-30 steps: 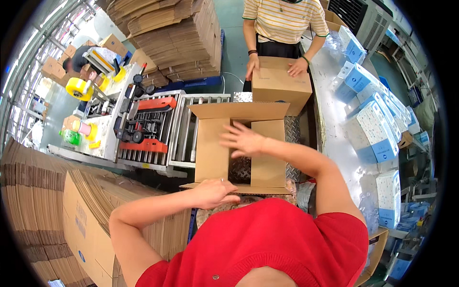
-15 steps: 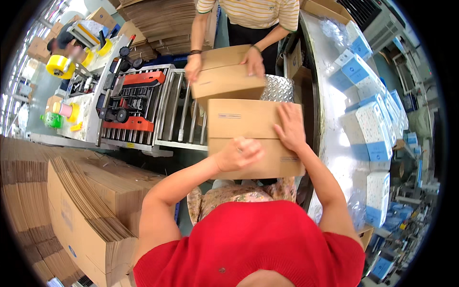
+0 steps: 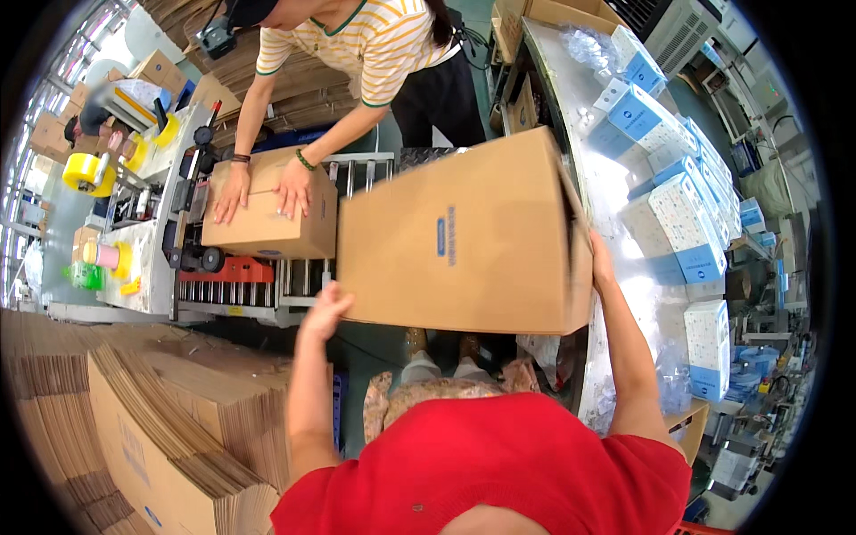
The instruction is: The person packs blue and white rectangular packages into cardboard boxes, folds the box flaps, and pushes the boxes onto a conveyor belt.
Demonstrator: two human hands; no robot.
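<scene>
A large brown cardboard box (image 3: 406, 267) is held up in front of me, tilted, with a printed side facing up toward me. My left hand (image 3: 330, 310) has its curled fingers at the box's lower left corner, gripping it. Against the right end of the box, my right hand (image 3: 603, 259) presses and holds the edge, some of its fingers hidden behind the cardboard. Across from me, a co-worker in a striped shirt lays both hands on another cardboard box (image 3: 267, 227), which sits on the roller conveyor (image 3: 299, 283) at the taping machine.
Along the right runs a metal table (image 3: 615, 192) bearing several blue-and-white cartons (image 3: 691, 227) and clear plastic wrap (image 3: 588, 49). Stacks of flattened cardboard (image 3: 169, 419) stand at the lower left. A side bench with a yellow tape roll (image 3: 87, 174) is at the far left.
My box has been lifted and turned so a different side faces up; both hands shifted to its ends. The co-worker's box has moved left along the conveyor to the taping machine.
</scene>
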